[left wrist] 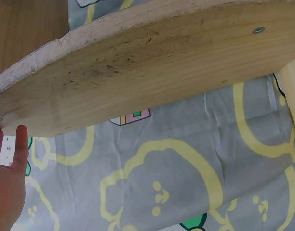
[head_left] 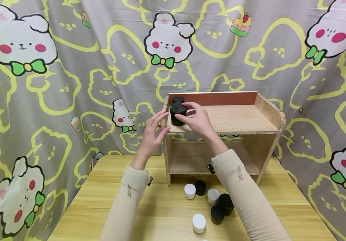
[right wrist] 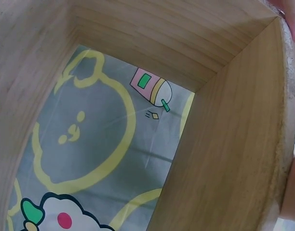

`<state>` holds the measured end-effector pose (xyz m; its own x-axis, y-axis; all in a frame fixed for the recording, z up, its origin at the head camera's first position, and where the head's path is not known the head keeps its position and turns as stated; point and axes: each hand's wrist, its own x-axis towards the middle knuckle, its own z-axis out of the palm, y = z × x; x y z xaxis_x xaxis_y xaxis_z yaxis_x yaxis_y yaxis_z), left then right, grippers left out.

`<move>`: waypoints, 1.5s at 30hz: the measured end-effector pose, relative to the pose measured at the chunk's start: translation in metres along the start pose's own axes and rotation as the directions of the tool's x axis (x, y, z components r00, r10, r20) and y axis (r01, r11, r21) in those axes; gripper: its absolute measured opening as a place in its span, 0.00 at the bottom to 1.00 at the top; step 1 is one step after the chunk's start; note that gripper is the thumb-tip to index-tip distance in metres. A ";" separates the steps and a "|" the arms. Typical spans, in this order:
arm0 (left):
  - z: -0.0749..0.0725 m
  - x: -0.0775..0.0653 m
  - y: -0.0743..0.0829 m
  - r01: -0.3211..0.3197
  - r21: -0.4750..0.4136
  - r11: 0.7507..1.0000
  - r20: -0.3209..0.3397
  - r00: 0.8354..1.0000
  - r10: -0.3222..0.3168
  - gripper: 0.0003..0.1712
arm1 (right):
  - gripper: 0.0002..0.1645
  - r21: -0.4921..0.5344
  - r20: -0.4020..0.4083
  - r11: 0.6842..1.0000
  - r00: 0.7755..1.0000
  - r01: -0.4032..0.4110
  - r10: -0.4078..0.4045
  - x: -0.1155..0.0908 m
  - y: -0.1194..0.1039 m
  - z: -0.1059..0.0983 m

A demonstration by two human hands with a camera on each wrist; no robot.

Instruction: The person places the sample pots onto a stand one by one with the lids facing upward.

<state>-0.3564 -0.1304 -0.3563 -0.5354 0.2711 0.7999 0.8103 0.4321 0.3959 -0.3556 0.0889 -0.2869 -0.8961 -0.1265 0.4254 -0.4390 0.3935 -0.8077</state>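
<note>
My right hand (head_left: 199,119) pinches a round black jar (head_left: 177,117) between thumb and fingers, at the left end of the wooden shelf's (head_left: 236,118) top board. Right behind it stands another black jar (head_left: 178,99) in the back corner. My left hand (head_left: 154,132) is at the outside of the left side panel (head_left: 167,157), fingers fairly straight and fingertips at its upper edge. In the left wrist view, fingers of the left hand (left wrist: 10,178) reach the panel's lower edge. The right wrist view looks into the shelf's inner compartment (right wrist: 234,120); the jars are out of sight there.
On the wooden table (head_left: 106,190) before the shelf stand white jars, one nearest the front (head_left: 199,223), and black jars, one beside the right forearm (head_left: 226,203). The shelf has a lower board (head_left: 191,164) and a raised right side (head_left: 270,112). A patterned curtain (head_left: 100,50) hangs behind.
</note>
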 end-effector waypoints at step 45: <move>0.002 0.001 0.002 0.013 -0.010 1.000 -0.007 1.000 -0.013 0.30 | 0.30 -0.015 0.015 0.980 0.980 0.200 -0.199 -0.128 0.033 -0.075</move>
<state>-0.3558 -0.1275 -0.3555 -0.5440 0.2591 0.7981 0.8058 0.4267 0.4106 -0.2502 0.1862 -0.3373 -0.7915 -0.2164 0.5716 -0.6080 0.3741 -0.7002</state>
